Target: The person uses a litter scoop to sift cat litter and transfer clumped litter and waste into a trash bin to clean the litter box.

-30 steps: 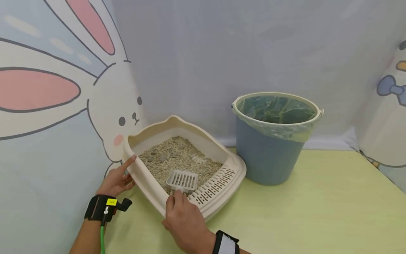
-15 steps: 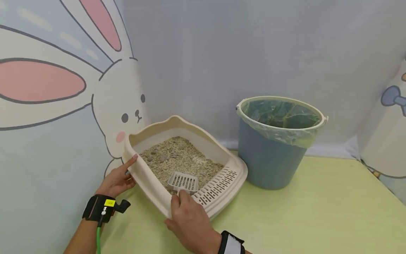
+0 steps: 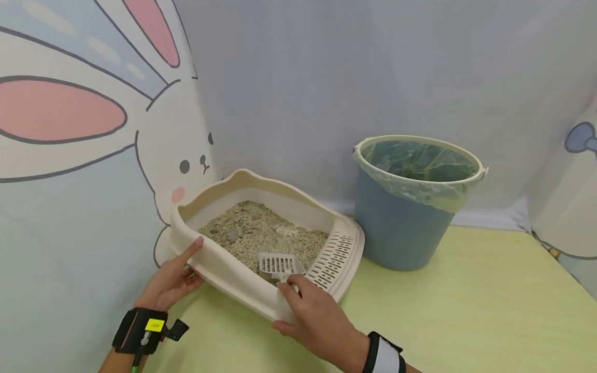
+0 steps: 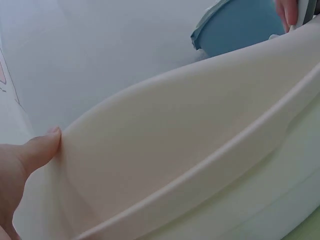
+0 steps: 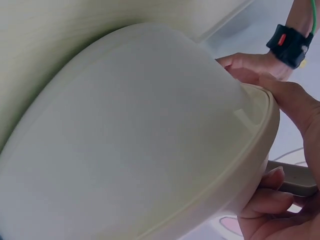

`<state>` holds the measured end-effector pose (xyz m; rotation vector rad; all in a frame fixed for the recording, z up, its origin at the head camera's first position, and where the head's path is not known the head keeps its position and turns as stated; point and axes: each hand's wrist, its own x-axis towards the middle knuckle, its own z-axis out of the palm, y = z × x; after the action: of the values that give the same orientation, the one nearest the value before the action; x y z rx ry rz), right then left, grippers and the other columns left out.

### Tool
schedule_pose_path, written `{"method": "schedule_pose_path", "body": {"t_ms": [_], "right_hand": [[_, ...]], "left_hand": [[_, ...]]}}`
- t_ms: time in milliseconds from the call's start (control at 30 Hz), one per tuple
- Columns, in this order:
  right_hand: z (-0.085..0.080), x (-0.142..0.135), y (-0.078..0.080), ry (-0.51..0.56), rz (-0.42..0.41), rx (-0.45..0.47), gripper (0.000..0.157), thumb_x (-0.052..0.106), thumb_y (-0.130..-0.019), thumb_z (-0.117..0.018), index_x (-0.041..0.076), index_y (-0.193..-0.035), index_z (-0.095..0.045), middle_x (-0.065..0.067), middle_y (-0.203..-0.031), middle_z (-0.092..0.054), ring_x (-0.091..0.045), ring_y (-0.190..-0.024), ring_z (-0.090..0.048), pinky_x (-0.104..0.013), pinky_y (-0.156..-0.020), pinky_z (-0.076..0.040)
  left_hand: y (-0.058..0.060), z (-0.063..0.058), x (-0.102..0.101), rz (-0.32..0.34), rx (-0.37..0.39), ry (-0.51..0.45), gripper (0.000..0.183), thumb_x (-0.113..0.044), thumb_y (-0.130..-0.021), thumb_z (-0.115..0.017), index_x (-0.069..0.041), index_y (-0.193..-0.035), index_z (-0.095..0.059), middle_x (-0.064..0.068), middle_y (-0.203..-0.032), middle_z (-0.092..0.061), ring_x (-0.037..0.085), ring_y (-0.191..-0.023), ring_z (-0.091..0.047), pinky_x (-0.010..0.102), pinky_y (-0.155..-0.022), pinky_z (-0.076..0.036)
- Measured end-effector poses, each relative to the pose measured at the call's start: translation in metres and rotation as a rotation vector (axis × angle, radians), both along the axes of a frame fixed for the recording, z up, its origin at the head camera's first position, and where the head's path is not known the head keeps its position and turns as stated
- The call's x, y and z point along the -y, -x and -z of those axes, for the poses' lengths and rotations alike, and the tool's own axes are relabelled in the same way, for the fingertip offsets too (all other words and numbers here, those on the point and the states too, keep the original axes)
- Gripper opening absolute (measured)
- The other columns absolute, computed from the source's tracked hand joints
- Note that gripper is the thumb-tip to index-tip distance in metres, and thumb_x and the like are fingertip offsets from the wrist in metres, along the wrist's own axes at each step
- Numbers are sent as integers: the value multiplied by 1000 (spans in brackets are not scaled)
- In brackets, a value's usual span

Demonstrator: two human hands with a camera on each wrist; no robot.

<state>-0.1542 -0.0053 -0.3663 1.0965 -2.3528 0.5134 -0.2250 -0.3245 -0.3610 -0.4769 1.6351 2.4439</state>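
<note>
A beige litter box [image 3: 235, 269] holds sandy litter [image 3: 266, 230] with several darker clumps toward its far left. My left hand [image 3: 170, 282] grips its left side, thumb over the rim and fingers below. At the front corner my right hand [image 3: 322, 318] holds a grey slotted litter scoop [image 3: 281, 264] by its handle, the slotted head lying over the litter. That same hand is also against the box: in the right wrist view its thumb lies along the rim, and the scoop handle [image 5: 297, 177] runs under the palm. The left wrist view shows the box's outer wall [image 4: 165, 135], tilted.
A blue bucket [image 3: 398, 228] with a translucent bag liner [image 3: 415, 191] over its rim stands just behind the box's right end. Under everything is a pale green tabletop [image 3: 489, 300]. A rabbit-printed wall [image 3: 70, 233] rises close on the left, a grey cloth backdrop [image 3: 289, 93] behind.
The litter box has turned counterclockwise in view, its front corner swinging right with my right hand and the scoop. More of its near outer wall shows. My left hand keeps its hold, slightly lower.
</note>
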Motion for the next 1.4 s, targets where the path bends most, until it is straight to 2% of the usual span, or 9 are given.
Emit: {"method": "schedule_pose_path", "body": {"t_ms": [100, 267, 533, 567, 700, 767, 933, 1067, 1400], "right_hand": [[0, -10, 4, 22, -18, 20, 57, 38, -70, -81, 6, -111, -59, -8, -106, -54, -15, -86, -55, -30, -65, -54], [1, -21, 8, 44, -32, 29, 55, 37, -69, -82, 7, -109, -60, -7, -107, -55, -15, -89, -55, -31, -67, -55], [-3, -18, 6, 59, 21, 51, 55, 35, -68, -83, 8, -110, -59, -7, -107, -54, -16, -90, -55, -34, -69, -54], [-4, -16, 5, 53, 33, 61, 55, 34, -68, -83, 7, -110, -59, -7, -107, -54, -17, -90, -54, -34, -70, -54], [-5, -11, 0, 25, 81, 86, 57, 33, -68, -84, 4, -110, -60, -11, -108, -54, -21, -94, -54, -36, -73, -53], [-5, -10, -1, 12, 101, 95, 58, 33, -68, -84, 3, -111, -60, -12, -109, -54, -21, -97, -53, -36, -76, -53], [-2, -9, -2, 27, 118, 99, 59, 34, -68, -84, 3, -111, -59, -12, -109, -54, -23, -99, -52, -38, -78, -52], [0, -9, -1, 78, 102, 93, 58, 32, -67, -85, 3, -110, -60, -11, -108, -54, -22, -96, -53, -39, -75, -53], [3, -17, 9, 137, 51, 110, 56, 29, -63, -87, 9, -108, -62, -6, -108, -55, -17, -98, -52, -35, -75, -53]], "left_hand": [[-7, -2, -9, -35, 1, -29, 53, -38, -82, -71, -23, -119, -36, 7, -122, -34, 21, -104, -40, 27, -73, -47], [-14, -2, -21, -77, -1, 15, 54, -44, -81, -71, -23, -117, -37, 7, -118, -35, 19, -98, -43, 26, -70, -48], [-7, -2, -14, 1, -61, 49, 52, -41, -86, -67, -24, -123, -35, 8, -123, -34, 23, -102, -43, 30, -74, -49], [-6, -5, -13, -14, -60, 73, 56, -42, -85, -67, -24, -127, -34, 8, -124, -34, 24, -104, -42, 31, -75, -50], [2, -15, -2, -133, -34, 254, 95, -53, -78, -68, -13, -140, -7, 9, -124, -30, 25, -107, -39, 31, -79, -48], [8, -21, 6, -152, -22, 341, 105, -58, -76, -67, -6, -141, -2, 10, -125, -30, 24, -106, -39, 31, -80, -46], [23, -26, 23, -53, -18, 415, 91, -55, -78, -67, -3, -140, -25, 11, -125, -34, 22, -101, -40, 31, -76, -45], [27, -22, 28, -20, -23, 428, 87, -52, -78, -69, -3, -138, -29, 12, -125, -34, 22, -99, -39, 28, -72, -48], [14, -15, 36, -6, -27, 387, 82, -49, -82, -68, -6, -138, -26, 16, -122, -29, 22, -88, -37, 29, -62, -38]]}}
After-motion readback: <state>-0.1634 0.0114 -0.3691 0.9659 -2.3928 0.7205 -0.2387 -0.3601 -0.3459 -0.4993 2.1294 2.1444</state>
